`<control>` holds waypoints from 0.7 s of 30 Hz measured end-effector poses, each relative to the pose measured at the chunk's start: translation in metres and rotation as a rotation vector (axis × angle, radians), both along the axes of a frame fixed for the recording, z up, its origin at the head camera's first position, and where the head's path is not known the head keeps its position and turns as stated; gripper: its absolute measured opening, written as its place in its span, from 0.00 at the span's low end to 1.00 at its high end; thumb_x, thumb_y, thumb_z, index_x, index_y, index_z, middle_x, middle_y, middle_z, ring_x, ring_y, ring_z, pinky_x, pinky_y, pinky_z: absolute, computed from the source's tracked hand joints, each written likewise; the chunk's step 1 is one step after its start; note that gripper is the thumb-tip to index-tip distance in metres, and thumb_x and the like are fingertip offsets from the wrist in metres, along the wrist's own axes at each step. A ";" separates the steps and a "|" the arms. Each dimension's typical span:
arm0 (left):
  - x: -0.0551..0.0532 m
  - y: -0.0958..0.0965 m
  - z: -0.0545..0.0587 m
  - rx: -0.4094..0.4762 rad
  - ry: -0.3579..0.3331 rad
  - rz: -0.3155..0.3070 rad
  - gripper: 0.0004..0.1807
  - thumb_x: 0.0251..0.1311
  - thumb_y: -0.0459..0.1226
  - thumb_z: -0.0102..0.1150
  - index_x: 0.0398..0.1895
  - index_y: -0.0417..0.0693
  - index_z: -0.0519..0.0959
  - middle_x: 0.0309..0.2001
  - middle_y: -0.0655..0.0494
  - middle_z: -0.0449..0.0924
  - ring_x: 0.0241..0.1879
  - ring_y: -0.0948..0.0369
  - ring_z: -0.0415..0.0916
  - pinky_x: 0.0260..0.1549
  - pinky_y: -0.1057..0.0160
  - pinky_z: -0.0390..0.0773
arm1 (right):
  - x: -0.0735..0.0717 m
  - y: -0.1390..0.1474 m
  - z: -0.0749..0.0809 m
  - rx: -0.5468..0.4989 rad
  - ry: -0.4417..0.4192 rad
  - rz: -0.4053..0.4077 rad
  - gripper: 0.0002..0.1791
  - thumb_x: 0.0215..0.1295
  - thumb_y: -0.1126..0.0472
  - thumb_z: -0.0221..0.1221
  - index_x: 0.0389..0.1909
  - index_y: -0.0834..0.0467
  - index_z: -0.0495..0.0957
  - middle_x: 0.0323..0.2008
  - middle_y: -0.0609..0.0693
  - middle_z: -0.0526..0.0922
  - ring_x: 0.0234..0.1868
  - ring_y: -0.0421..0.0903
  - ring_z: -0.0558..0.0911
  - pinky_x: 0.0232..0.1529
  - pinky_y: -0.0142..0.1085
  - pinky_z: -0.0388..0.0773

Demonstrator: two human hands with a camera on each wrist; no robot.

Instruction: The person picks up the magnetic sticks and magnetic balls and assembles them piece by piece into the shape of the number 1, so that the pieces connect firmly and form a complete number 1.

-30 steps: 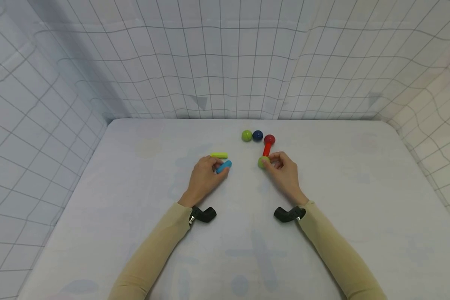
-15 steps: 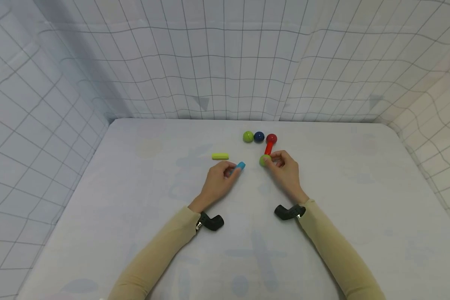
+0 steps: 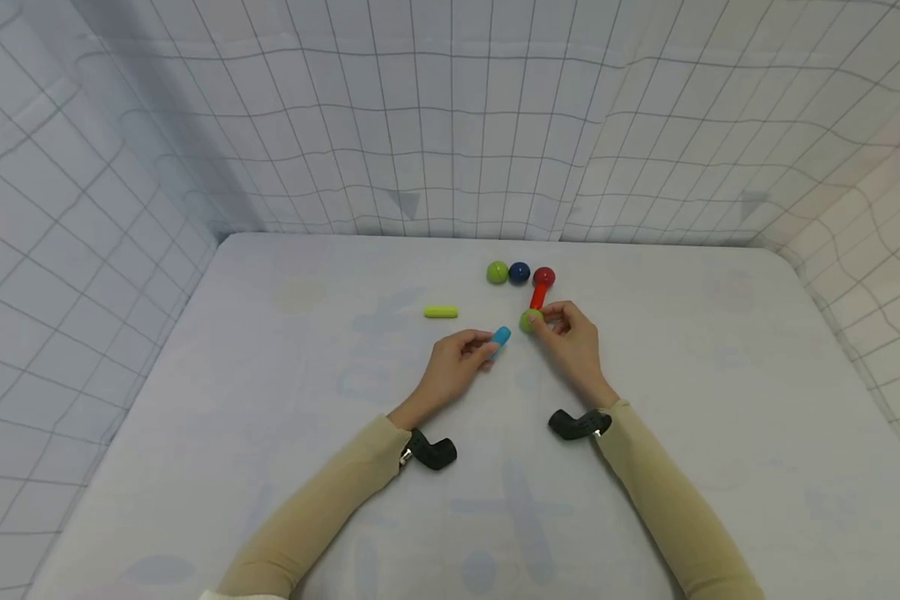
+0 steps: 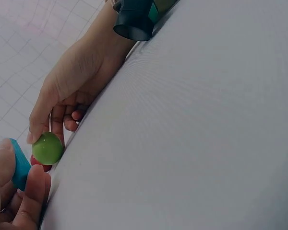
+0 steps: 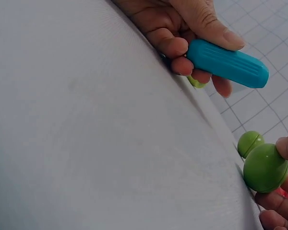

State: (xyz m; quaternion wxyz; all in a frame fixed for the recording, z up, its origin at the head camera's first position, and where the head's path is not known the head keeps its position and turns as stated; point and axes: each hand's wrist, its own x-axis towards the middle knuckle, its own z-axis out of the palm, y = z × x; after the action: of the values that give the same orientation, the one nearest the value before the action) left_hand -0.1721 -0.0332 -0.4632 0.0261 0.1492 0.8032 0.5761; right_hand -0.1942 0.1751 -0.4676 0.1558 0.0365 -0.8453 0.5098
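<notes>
My left hand (image 3: pixel 453 365) pinches a blue ridged rod (image 5: pixel 228 63) between thumb and fingers, its free end pointing toward the right hand. A green ball (image 3: pixel 531 321) is held by the thumb and fingers of my right hand (image 3: pixel 572 343). From that ball a red rod (image 3: pixel 538 296) leads away to a red ball (image 3: pixel 543 277), the pieces lined up end to end. In the head view a small gap separates the blue rod from the green ball. The left wrist view shows the green ball (image 4: pixel 47 148) largely covering the red ball behind it.
Another green ball (image 3: pixel 497 272) and a dark blue ball (image 3: pixel 519 272) sit side by side, left of the red ball. A yellow-green rod (image 3: pixel 441 312) lies beyond the left hand. The white table (image 3: pixel 307 333) ends at a grid-patterned curtain (image 3: pixel 450 125).
My left hand has moved right with the blue rod, away from the yellow-green rod and closer to the held green ball. The right hand stays nearly still on that ball.
</notes>
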 end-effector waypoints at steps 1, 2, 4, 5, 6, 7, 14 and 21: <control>0.000 0.001 0.001 0.000 -0.009 0.002 0.17 0.64 0.40 0.58 0.49 0.36 0.79 0.35 0.52 0.82 0.27 0.64 0.80 0.30 0.66 0.78 | 0.000 0.000 0.000 0.000 0.000 -0.001 0.15 0.59 0.52 0.65 0.39 0.59 0.79 0.31 0.50 0.79 0.26 0.45 0.70 0.26 0.31 0.63; 0.000 0.001 0.001 -0.004 -0.014 0.005 0.17 0.64 0.40 0.59 0.50 0.36 0.79 0.34 0.52 0.82 0.27 0.64 0.80 0.30 0.66 0.78 | 0.000 0.000 0.000 0.000 -0.001 -0.002 0.15 0.59 0.52 0.65 0.39 0.59 0.79 0.31 0.50 0.79 0.26 0.45 0.70 0.26 0.31 0.63; -0.001 0.003 0.002 -0.018 -0.017 0.018 0.18 0.64 0.41 0.60 0.49 0.36 0.79 0.32 0.54 0.82 0.26 0.65 0.80 0.30 0.67 0.78 | 0.000 -0.001 0.000 0.001 -0.005 -0.005 0.16 0.59 0.51 0.65 0.39 0.59 0.79 0.31 0.50 0.79 0.26 0.44 0.70 0.26 0.31 0.63; -0.001 0.004 0.002 -0.026 -0.015 0.027 0.17 0.63 0.41 0.60 0.48 0.36 0.80 0.31 0.54 0.82 0.25 0.65 0.80 0.29 0.67 0.78 | 0.000 -0.001 0.000 0.001 -0.006 -0.004 0.15 0.59 0.52 0.65 0.39 0.59 0.79 0.31 0.50 0.79 0.26 0.44 0.70 0.26 0.31 0.63; -0.001 0.005 0.001 -0.033 -0.013 0.038 0.17 0.63 0.42 0.60 0.46 0.36 0.80 0.29 0.55 0.82 0.24 0.65 0.80 0.28 0.67 0.78 | 0.000 -0.001 0.000 0.001 -0.009 -0.006 0.15 0.59 0.52 0.65 0.39 0.59 0.79 0.31 0.50 0.79 0.26 0.44 0.70 0.26 0.31 0.63; -0.002 0.007 0.001 -0.044 -0.006 0.047 0.17 0.63 0.42 0.60 0.44 0.36 0.81 0.28 0.56 0.82 0.24 0.66 0.79 0.28 0.67 0.78 | 0.001 -0.001 0.000 0.002 -0.010 -0.008 0.15 0.59 0.52 0.65 0.39 0.59 0.79 0.31 0.50 0.79 0.26 0.44 0.70 0.26 0.31 0.63; -0.004 0.021 0.000 -0.121 0.049 0.104 0.15 0.58 0.45 0.64 0.35 0.41 0.84 0.24 0.60 0.80 0.24 0.68 0.76 0.26 0.68 0.75 | -0.001 -0.001 -0.001 -0.004 -0.010 -0.009 0.14 0.59 0.54 0.65 0.39 0.59 0.79 0.31 0.50 0.80 0.25 0.43 0.69 0.25 0.30 0.62; -0.006 0.028 0.002 -0.215 0.055 0.121 0.15 0.56 0.50 0.65 0.34 0.48 0.86 0.24 0.64 0.82 0.25 0.70 0.76 0.27 0.67 0.74 | -0.001 -0.001 0.000 -0.008 -0.002 -0.008 0.13 0.60 0.55 0.65 0.39 0.59 0.79 0.32 0.50 0.80 0.25 0.43 0.69 0.24 0.30 0.62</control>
State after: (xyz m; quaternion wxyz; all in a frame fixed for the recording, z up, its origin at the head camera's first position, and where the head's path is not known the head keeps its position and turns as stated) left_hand -0.1780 -0.0048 -0.4612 -0.0150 0.1127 0.8683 0.4829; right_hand -0.1951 0.1743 -0.4677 0.1571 0.0321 -0.8435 0.5126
